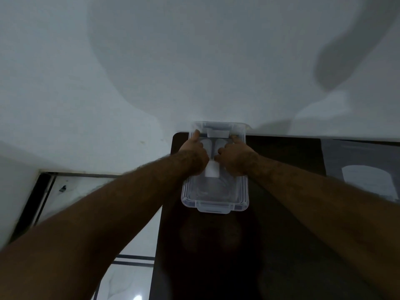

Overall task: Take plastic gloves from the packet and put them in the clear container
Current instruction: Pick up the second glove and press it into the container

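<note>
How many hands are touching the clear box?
2. The left hand presses the left side of the clear container's lid, the right hand the right side, both near its far end.

The clear container (215, 192) is partly covered by both hands; its contents look like crumpled plastic, too murky to identify.

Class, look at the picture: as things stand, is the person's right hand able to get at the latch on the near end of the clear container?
Probably yes. The near latch lies uncovered on the dark table, and the right hand rests on the clear container lid just beyond it.
</note>
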Demonstrator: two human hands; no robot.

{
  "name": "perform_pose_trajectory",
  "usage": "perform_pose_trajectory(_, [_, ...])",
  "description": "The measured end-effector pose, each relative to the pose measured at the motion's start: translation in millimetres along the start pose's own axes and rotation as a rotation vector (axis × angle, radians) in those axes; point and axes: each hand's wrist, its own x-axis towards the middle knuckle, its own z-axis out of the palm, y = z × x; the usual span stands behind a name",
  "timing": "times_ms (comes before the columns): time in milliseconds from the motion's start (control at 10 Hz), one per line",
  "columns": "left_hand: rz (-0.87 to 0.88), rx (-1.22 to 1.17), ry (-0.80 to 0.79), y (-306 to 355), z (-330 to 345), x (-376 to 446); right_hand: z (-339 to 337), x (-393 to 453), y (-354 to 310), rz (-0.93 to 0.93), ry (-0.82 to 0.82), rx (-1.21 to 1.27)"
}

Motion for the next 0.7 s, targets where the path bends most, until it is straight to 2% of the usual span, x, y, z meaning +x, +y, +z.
perform_pose_trajectory(100, [-0.001, 0.0, -0.019, 0.2, 11.7, 1.6, -3.3, -3.3, 1.6, 0.002, -0.022, -0.001])
perform_pose_trajectory(200, [0.007, -0.021, 0.112, 4.4, 14.5, -6.3, -8.5, -13.1, 0.7, 0.014, 0.042, -0.012])
perform_pose_trajectory(300, [0.076, -0.094, 0.169, 22.3, 6.5, -31.4, -3.4, -31.2, -9.6, -0.007, 0.075, 0.019])
perform_pose_trajectory(400, [0.133, -0.155, 0.095, 44.7, 12.8, -49.6, 6.7, -53.9, -29.2, -0.119, 0.03, 0.071])
perform_pose_trajectory(500, [0.138, -0.191, -0.022, 56.5, 11.3, -60.2, 8.8, -68.6, -46.1, -0.21, -0.154, 0.051])
perform_pose_trajectory(600, [0.102, -0.222, -0.046, 56.3, 2.5, -66.8, -0.2, -77.3, -51.3, -0.176, -0.173, 0.069])
perform_pose_trajectory(700, [0.027, -0.238, 0.05, 54.9, -18.2, -80.0, -13.3, -93.2, -46.1, -0.103, 0.006, 0.136])
